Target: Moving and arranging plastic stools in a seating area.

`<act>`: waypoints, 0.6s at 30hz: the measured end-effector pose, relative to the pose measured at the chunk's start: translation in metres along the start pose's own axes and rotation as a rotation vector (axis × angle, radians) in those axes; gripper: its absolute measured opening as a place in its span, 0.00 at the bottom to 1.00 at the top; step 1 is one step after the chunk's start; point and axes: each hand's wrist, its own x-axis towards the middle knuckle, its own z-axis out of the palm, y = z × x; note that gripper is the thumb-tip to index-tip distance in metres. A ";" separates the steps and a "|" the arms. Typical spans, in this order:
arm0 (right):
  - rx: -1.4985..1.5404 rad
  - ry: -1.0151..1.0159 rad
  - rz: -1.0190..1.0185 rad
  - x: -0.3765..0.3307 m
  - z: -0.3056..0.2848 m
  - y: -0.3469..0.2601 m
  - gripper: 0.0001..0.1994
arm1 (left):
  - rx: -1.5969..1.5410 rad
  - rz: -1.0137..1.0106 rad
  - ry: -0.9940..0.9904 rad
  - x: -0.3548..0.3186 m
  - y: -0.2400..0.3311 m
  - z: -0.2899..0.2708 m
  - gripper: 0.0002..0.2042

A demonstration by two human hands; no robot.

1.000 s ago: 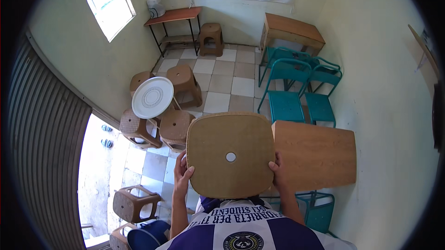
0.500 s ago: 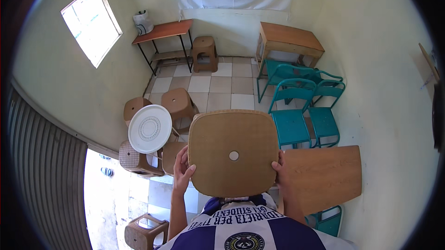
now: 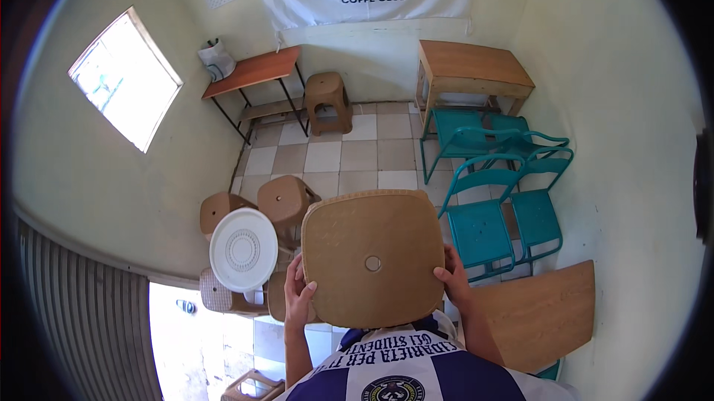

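And the whole room has slid lower in view since half a second ago: the white round table [image 3: 244,271] sits further down, and so do the teal chairs [image 3: 476,231], well to its right. Whether that's a lifted head or a step forward, I can't tell! The brown stool [image 3: 346,252] has dipped only slightly, and it's up in the air, seat facing us, to the right of the white round table as we look.

Look at the grip: left hand [image 3: 299,298] clamped on the edge nearer that table, thumb over the rim; right hand [image 3: 455,278] clamped on the far edge, thumb on top there too. The legs are hidden under the seat.

So the step in hand, as I read it, is a steady two-handed hold. And the next move? It calls, I'd say, for both hands working evenly, because the seat blocks the tiled floor [image 3: 323,157] beneath it. Clearance matters on the table's side: a tan stool [image 3: 281,199] stands behind the white round table, a checked stool [image 3: 214,291] at its near left. Well to that table's right, a wooden table [image 3: 539,319] narrows the other flank!
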 end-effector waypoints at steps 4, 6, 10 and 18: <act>-0.014 0.014 0.007 0.050 -0.016 -0.015 0.40 | -0.019 -0.047 -0.019 0.060 0.001 0.024 0.38; -0.026 0.008 -0.005 0.082 -0.028 -0.023 0.40 | 0.014 -0.033 -0.022 0.090 -0.006 0.035 0.39; -0.024 0.004 0.023 0.132 -0.043 -0.045 0.39 | -0.013 -0.020 -0.031 0.138 -0.006 0.058 0.37; -0.132 0.044 0.045 0.247 -0.051 -0.067 0.39 | -0.121 -0.051 -0.014 0.244 -0.015 0.078 0.39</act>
